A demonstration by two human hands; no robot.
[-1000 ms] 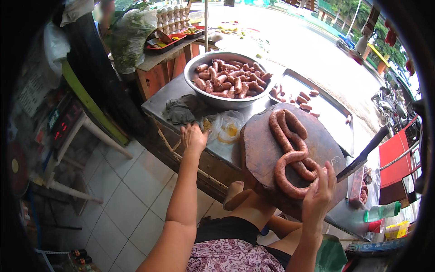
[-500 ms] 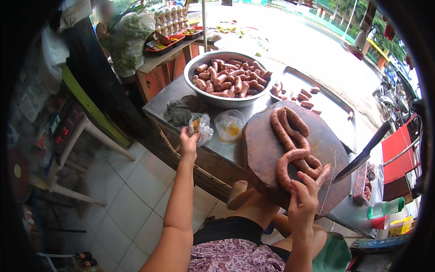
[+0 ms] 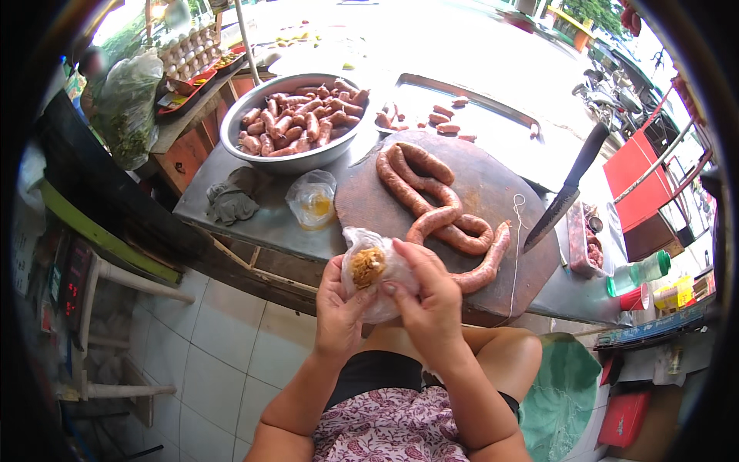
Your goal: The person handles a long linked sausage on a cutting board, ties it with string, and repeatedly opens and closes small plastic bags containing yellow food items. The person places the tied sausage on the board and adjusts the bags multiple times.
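Holds plastic bag [image 3: 390,271] of brown crumbs [image 3: 368,265] in clamped fingers [image 3: 419,262] of left hand [image 3: 337,308] and right hand [image 3: 435,304]; could spill onto nearby sausage [image 3: 446,212] if tipped.

Upper left: egg trays [image 3: 188,52], veg bag [image 3: 129,108], red trays [image 3: 181,91] with food on wood shelf [image 3: 163,140]. Grey rag [image 3: 231,198] crumpled, left side. Far left, device [image 3: 73,289] with lit red display, pale stool [image 3: 138,390] beside it on white tiles [image 3: 223,331]. Right: green-capped bottle [image 3: 640,272] just beside red cup [image 3: 636,298], yellow pack [image 3: 676,292] near. Motorbikes [image 3: 610,96] upper right, near red panel [image 3: 639,171]. Lower right: green plastic thing [image 3: 558,396], red box [image 3: 625,418].
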